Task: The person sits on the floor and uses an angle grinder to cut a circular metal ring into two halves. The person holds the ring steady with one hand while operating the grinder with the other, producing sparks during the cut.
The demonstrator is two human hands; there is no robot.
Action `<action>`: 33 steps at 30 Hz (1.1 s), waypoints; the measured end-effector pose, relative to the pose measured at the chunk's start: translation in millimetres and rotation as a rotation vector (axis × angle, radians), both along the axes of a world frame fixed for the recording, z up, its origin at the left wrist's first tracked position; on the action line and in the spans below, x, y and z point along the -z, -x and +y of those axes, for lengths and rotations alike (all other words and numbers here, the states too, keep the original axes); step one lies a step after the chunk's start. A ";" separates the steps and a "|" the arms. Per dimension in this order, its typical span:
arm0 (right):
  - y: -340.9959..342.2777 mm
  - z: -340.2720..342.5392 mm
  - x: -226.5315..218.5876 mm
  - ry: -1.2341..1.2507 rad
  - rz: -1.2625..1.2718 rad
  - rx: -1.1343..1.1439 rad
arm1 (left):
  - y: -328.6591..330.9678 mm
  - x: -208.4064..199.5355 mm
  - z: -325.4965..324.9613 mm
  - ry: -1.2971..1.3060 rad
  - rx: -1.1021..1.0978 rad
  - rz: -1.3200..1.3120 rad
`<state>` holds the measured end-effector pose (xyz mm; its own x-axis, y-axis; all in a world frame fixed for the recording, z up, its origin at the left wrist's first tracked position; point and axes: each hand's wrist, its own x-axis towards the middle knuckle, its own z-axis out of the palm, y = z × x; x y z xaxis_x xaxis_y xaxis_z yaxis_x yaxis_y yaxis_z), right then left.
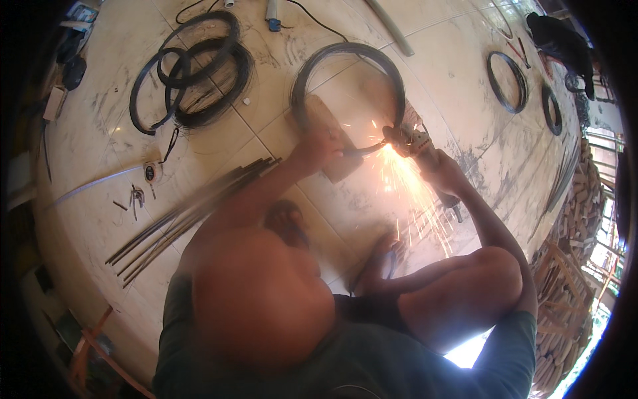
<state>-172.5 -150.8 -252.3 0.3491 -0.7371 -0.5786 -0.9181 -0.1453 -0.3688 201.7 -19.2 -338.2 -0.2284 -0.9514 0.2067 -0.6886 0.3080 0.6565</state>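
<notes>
My right hand (438, 173) is wrapped around the body of an angle grinder (413, 145). Its disc meets the lower right part of a dark wire coil (349, 48), and bright orange sparks (405, 183) spray down toward my legs. With closed fingers, my left hand (320, 147) grips the coil's lower left side, where a curved wire end (367, 151) runs toward the disc. Beneath that hand a wooden block (342, 171) lies on the floor. Glare and sparks hide the exact contact point.
More wire coils (236, 70) overlap at the far left. Thin metal rods (193, 213) lie near my left forearm, beside a tape measure (151, 173). Two smaller coils (508, 83) rest at the far right. A grey pipe (392, 30) lies behind, and stacked wood (561, 299) stands right.
</notes>
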 end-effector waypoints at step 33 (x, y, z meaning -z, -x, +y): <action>-17.9 -1.8 -12.3 -0.028 0.030 -0.002 | -0.9 -0.5 2.1 0.047 0.011 -0.041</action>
